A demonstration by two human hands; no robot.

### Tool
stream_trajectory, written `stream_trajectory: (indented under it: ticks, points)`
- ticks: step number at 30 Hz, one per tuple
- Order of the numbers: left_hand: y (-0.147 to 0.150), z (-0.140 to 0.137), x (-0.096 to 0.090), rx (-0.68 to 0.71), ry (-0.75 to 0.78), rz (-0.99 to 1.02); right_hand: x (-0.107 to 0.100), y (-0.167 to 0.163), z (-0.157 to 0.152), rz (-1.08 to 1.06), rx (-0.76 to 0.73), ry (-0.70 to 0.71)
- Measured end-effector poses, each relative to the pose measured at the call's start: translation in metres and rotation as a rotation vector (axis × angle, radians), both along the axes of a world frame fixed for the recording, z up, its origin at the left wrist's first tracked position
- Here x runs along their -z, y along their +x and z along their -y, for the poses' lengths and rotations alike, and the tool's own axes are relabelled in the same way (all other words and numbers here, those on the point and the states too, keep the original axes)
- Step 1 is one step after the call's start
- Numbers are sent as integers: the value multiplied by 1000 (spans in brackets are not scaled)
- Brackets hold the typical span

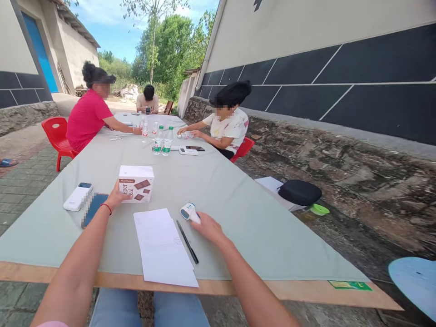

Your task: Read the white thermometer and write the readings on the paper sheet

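Note:
My left hand grips the lower left side of a white cardboard box, printed with brown squares and lettering. The box stands upright on the cloth-covered table. In my right hand is the handle of a white-and-blue gun-shaped device, its head pointing away to the left; its exact kind is unclear. White paper sheets lie between my forearms, with a black pen along their right edge. Left of the box are a white power bank and a partly blurred blue phone, close to my left wrist.
Green-capped water bottles stand farther up the table, near a white power bank and a dark phone. Several people sit around the far part. Right of the table are a black case and a light-blue stool.

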State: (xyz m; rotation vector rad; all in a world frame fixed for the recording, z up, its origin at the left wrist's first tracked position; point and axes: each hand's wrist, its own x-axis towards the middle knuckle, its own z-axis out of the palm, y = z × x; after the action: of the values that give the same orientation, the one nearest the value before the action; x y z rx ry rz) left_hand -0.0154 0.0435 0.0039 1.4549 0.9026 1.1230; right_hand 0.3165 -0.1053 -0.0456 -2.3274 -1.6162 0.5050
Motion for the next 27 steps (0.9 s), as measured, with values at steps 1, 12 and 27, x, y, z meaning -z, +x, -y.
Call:
stream_trajectory:
  ticks: [1,12,27]
  points:
    - [2,-1,1,-5,-32,16,-2,-3,1,-80,54,62]
    - [24,75,-12,-209,-233,341,-87,-130,53,-1341,-86,593]
    - [22,104,24,-118,-244,199,-70,-172,43,-1202,65,397]
